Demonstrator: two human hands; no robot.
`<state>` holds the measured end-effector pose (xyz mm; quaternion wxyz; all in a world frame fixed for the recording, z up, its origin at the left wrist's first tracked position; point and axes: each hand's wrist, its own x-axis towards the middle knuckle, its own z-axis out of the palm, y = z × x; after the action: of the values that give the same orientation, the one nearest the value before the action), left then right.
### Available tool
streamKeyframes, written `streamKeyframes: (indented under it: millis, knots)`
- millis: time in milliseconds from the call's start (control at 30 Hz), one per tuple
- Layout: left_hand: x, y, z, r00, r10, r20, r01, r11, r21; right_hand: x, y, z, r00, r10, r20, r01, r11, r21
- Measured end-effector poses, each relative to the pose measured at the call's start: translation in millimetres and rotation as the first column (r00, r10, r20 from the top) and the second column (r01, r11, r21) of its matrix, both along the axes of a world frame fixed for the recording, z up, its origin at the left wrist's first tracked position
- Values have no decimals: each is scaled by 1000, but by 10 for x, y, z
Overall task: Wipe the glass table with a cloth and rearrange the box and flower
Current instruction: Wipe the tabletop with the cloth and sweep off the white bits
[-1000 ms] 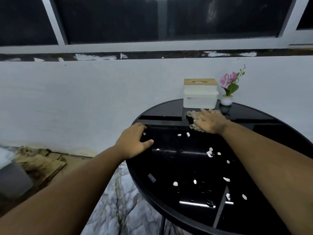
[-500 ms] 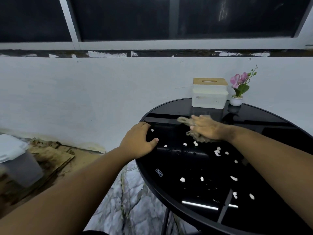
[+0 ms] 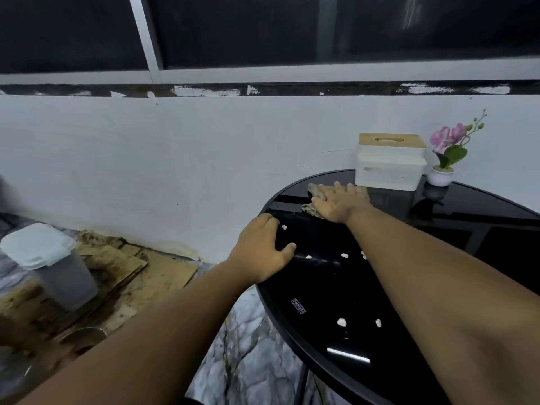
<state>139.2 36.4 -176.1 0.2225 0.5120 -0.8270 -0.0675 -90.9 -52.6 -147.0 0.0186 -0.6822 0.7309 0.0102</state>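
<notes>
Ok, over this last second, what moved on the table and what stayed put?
The right hand swept the cloth toward the table's near-left side, then back toward the box, pressing it flat. The left hand stayed on the table's rim. Box, flower and the white crumbs near the front kept their places.

You have one wide-angle view from the head, looking forward and down along both forearms. It sits close above the near-left rim of the round glass table (image 3: pixel 321 325), facing the white wall (image 3: pixel 204 159) and dark window (image 3: pixel 292 30) beyond.
</notes>
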Motion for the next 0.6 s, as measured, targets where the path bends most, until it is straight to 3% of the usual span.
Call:
streamKeyframes:
  millis: [200, 367, 600]
  knots:
    - [18, 21, 8, 1000, 10, 20, -9, 1000, -8, 547, 51, -45, 992, 33, 123, -34, 999, 5]
    - [32, 9, 52, 999, 3, 49, -5, 999, 35, 261, 197, 163, 919, 104, 381, -97, 995, -38]
    - [-194, -327, 347, 998, 50, -36, -52, 998, -41, -653, 555, 250, 963, 93, 252, -59, 988, -140]
